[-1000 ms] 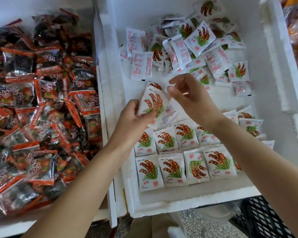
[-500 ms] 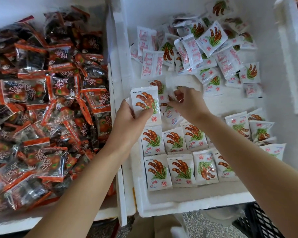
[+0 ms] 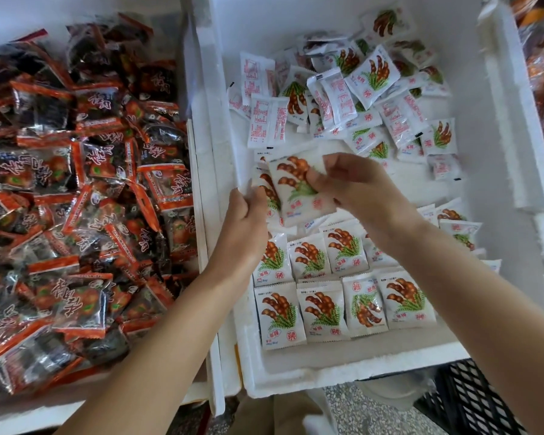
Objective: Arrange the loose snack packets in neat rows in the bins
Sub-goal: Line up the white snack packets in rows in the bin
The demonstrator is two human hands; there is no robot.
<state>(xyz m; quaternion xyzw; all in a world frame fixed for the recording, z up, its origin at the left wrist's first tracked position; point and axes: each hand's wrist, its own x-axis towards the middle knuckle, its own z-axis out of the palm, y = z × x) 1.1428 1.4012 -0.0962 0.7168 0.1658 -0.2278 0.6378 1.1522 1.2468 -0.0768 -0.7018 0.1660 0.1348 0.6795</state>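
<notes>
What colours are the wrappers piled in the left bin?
The crinkly plastic wrappers are orange-red and black; head view.

We find the left bin (image 3: pixel 60 14) heaped with snacks (image 3: pixel 76 199) beside the right bin (image 3: pixel 343 375), where packet rows (image 3: pixel 321 290) lie nearest, a loose pile (image 3: pixel 343 89) farthest, and between them the left hand (image 3: pixel 242 224) and right hand (image 3: pixel 361 189) each hold a packet (image 3: pixel 299 196).

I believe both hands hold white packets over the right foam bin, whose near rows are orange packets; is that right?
Not quite: the head view shows the near rows are white too. The left hand and right hand do hold white packets over the right foam bin.
</notes>
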